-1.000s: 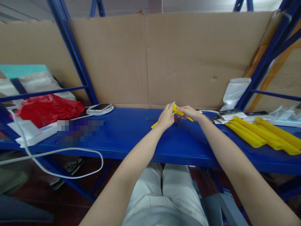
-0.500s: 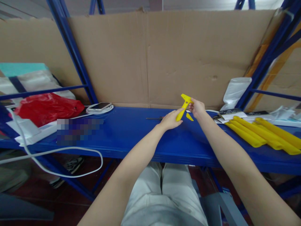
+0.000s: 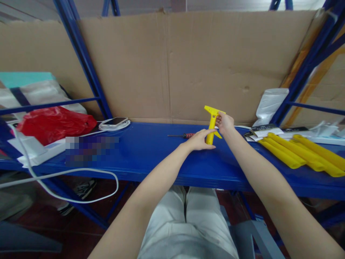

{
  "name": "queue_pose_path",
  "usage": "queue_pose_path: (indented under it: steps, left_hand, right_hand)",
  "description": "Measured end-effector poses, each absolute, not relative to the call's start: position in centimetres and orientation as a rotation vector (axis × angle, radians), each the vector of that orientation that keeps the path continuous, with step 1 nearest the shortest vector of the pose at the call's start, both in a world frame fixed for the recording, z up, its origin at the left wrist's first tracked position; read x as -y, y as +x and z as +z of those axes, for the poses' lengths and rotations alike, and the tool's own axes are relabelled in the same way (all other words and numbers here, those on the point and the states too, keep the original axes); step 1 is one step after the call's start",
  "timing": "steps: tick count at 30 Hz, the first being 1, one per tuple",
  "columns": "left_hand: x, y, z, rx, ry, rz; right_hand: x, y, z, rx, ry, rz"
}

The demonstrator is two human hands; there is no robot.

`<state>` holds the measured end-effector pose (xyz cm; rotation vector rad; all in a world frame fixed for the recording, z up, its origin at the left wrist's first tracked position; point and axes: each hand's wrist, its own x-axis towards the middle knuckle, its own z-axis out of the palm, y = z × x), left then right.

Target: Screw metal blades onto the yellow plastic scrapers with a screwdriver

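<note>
A yellow T-shaped scraper [image 3: 212, 120] is held nearly upright above the blue table. My left hand [image 3: 201, 139] is closed around the lower part of its handle, thumb on the near side. At the right end of the scraper's head, the fingers of my right hand [image 3: 225, 123] pinch the edge. Partly hidden behind the handle is a small yellow pointed piece [image 3: 218, 135]. Just left of my left hand lies a screwdriver [image 3: 188, 136] with a red and black handle, its shaft pointing left.
Several yellow handle-like parts [image 3: 299, 153] lie on the right of the blue table [image 3: 145, 151], by black and white packets [image 3: 266, 131]. On the left are a phone [image 3: 115, 121] on a coiled white cable and a red bag [image 3: 56, 124]. A cardboard wall [image 3: 129, 68] stands behind.
The scraper has turned from slanted to nearly upright, its head now more level. My left hand has shifted slightly right and opened around the handle, uncovering the screwdriver's handle.
</note>
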<state>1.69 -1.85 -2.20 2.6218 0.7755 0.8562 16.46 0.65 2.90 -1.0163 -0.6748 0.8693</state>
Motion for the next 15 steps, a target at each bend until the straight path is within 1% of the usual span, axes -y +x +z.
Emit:
queue_pose_path:
  steps: [4, 8, 15]
  left_hand:
    - [1.5, 1.7, -2.5, -0.727, 2.608, 0.753]
    - [1.3, 1.7, -2.5, -0.73, 2.576, 0.79]
    - [0.9, 1.7, -2.5, -0.81, 2.53, 0.9]
  right_hand:
    - [-1.1, 17.6, 2.6, 0.62, -1.018, 0.828]
    - [-1.1, 17.3, 2.6, 0.666, -1.036, 0.861]
    - [0.1, 15.3, 2.6, 1.027, -1.238, 0.909]
